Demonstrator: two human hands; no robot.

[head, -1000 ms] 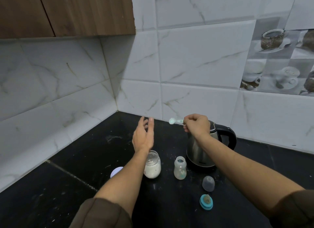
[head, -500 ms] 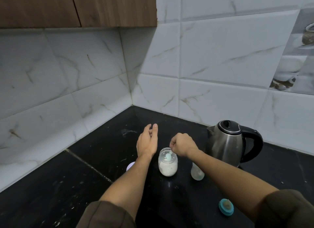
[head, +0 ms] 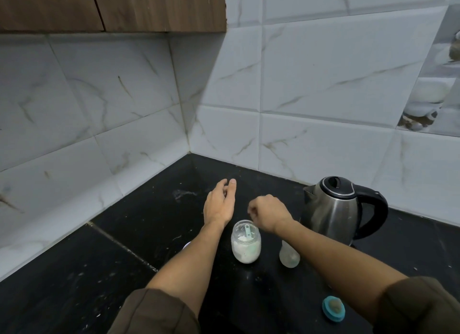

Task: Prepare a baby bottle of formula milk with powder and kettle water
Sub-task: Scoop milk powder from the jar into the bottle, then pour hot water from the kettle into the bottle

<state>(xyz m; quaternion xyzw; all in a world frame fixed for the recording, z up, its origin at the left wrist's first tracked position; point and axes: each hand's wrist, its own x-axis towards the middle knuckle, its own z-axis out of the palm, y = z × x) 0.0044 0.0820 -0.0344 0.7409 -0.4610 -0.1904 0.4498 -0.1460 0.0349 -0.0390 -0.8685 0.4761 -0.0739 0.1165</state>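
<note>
Plainly, right hand (head: 267, 215) grip pinches scoop (head: 247, 232) in unlabelled powder jar (head: 246, 244); left hand (head: 220, 204) spread.

Right hand (head: 267, 215) now low over powder jar (head: 246, 244), down from kettle height a second ago. Scoop (head: 247, 232) now dipped inside jar, bowl in powder. Right forearm now covers most of baby bottle (head: 288, 256).

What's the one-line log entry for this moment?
step: scooping powder | right hand: scoop in jar | left hand: open, free | bottle: uncapped | kettle: lid shut
</note>
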